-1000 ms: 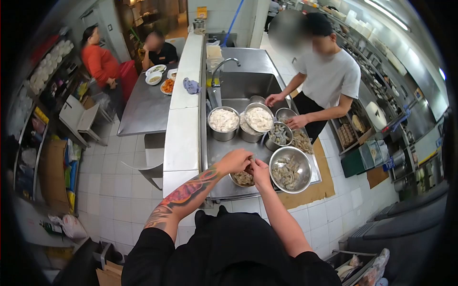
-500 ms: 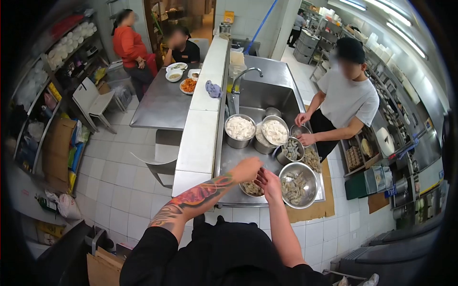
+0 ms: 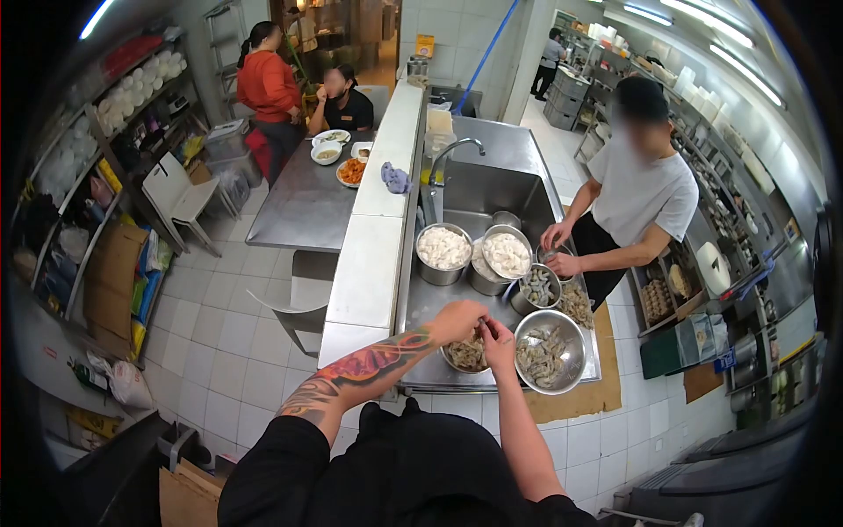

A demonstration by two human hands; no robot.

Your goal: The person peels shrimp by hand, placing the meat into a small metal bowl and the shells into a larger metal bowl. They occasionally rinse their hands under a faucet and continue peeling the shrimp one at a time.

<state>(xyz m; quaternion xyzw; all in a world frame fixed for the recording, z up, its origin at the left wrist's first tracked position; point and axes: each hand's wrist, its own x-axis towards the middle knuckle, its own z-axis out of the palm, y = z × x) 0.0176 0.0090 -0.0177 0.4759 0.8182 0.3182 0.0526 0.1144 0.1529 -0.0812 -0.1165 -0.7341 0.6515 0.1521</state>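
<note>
My left hand [image 3: 458, 321] and my right hand [image 3: 501, 344] meet at the fingertips above a bowl of shrimp shells and heads [image 3: 465, 355] by the counter's front edge. Both are closed in a pinch on a small dark shrimp [image 3: 481, 323], mostly hidden by the fingers. Just right of my right hand stands a wide steel bowl [image 3: 575, 358] with whole grey shrimp [image 3: 543, 355] in it. Behind it, a smaller steel pot [image 3: 520, 305] holds grey shrimp pieces.
Steel pots [image 3: 439, 276] of white pieces stand before the sink [image 3: 505, 191]. Across the counter, a co-worker in a white shirt [image 3: 645, 189] works over a small bowl [image 3: 562, 252]. A tiled ledge [image 3: 364, 263] runs along the left; two people are beyond it.
My fingertips have come together into a tighter pinch, and my left hand is slightly lower. The view has shifted slightly. The co-worker's head is bent lower.
</note>
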